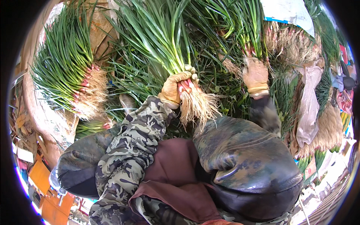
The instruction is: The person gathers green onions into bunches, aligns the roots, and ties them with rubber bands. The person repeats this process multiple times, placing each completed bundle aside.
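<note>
My left hand (173, 87), in a tan glove with pale fingertips, is closed around a bunch of green garlic (171, 56). Its reddish stem bases and long pale roots (197, 107) hang below the fist, towards my knees, while the leaves fan out away from me. Farther right, my right hand (255, 74), gloved too and slightly blurred, is at the reddish bases of more green garlic stalks (250, 50). Its fingers are turned away from view, so whether they grip the stalks is hidden. Loose green leaves (222, 95) cover the ground between the hands.
At left, a neat pile of green garlic (67, 70) lies with its roots inward, beside cardboard (104, 42). More rooted bunches (292, 42) sit at upper right under a white sheet (289, 11). A pale plastic bag (308, 104) lies right of my camouflage-covered knee (244, 152).
</note>
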A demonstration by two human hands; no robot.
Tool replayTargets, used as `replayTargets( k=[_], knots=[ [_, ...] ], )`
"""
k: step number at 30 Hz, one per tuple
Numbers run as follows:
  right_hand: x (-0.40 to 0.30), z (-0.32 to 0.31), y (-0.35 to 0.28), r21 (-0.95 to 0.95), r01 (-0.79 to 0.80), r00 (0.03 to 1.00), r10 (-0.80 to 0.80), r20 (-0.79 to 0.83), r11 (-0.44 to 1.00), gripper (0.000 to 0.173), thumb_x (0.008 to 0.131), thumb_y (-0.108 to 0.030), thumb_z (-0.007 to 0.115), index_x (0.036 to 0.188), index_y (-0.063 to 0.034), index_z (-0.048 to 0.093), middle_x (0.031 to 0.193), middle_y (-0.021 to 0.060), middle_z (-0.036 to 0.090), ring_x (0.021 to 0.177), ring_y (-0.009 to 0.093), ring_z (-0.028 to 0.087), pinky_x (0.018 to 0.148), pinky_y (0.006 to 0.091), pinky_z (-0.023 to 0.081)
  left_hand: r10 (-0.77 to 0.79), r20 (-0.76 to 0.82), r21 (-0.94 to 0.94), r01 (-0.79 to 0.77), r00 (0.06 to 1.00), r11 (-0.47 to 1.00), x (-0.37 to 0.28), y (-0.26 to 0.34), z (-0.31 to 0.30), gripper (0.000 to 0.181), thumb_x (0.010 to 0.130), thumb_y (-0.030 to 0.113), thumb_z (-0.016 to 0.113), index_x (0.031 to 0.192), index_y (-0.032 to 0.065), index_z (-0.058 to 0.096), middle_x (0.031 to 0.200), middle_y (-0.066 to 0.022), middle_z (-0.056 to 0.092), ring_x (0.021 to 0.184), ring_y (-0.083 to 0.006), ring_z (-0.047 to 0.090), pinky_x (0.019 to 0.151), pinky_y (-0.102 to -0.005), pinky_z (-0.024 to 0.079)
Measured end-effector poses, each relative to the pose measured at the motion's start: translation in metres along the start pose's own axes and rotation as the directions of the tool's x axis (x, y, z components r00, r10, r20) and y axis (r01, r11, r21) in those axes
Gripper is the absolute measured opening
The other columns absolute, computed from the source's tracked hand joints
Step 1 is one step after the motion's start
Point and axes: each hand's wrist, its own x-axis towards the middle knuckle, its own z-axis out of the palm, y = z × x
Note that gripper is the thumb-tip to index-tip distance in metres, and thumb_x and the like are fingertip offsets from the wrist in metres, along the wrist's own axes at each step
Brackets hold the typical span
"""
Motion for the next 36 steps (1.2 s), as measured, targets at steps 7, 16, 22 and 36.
replayTargets(
  k=[7,16,22,36],
  knots=[
    [-0.020,0.155,-0.057,-0.189,0.239,0.947,-0.185,0.261,0.953,0.028,0.085,-0.016,0.052,0.110,-0.0022,0.051,0.088,0.0133,0.059,0.094,0.023,0.054,0.084,0.0365,0.043,-0.014,0.111,0.025,0.011,0.994,1.000,-0.005,0.011,0.014,0.050,0.076,-0.001,0.053,0.124,0.0023,0.040,0.088,-0.0057,0.054,0.074,-0.0158,0.054,0.079,-0.0340,0.045],
    [0.026,0.019,-0.016,-0.052,-0.228,0.973,0.227,-0.032,0.972,0.015,0.083,-0.012,0.049,0.092,-0.0040,0.059,0.085,0.0157,0.063,0.077,0.031,0.061,0.071,0.0376,0.049,-0.003,-0.201,0.219,0.047,0.980,0.975,-0.004,0.028,-0.019,0.041,0.079,-0.006,0.050,0.119,0.0011,0.047,0.089,-0.0096,0.060,0.075,-0.0209,0.060,0.068,-0.0339,0.052],
    [0.045,0.022,-0.001,0.012,-0.340,0.938,0.339,0.069,0.940,0.022,0.078,-0.026,0.063,0.086,-0.0054,0.061,0.079,0.0112,0.063,0.070,0.025,0.059,0.065,0.0359,0.048,0.059,-0.014,0.161,-0.056,0.998,0.985,-0.010,0.027,0.001,0.050,0.074,-0.005,0.051,0.122,0.0060,0.041,0.086,-0.0048,0.053,0.073,-0.0142,0.054,0.076,-0.0327,0.046],
    [0.050,-0.094,-0.004,0.788,-0.327,0.919,0.371,0.136,0.521,0.020,0.086,-0.012,0.056,0.103,-0.0022,0.060,0.079,0.0022,0.062,0.058,0.007,0.054,0.048,0.0203,0.042,0.062,-0.020,0.061,-0.061,0.998,0.996,-0.001,0.012,0.025,0.039,0.078,0.001,0.055,0.116,0.0026,0.046,0.081,-0.0037,0.054,0.071,-0.0166,0.055,0.069,-0.0318,0.050]
  ],
)
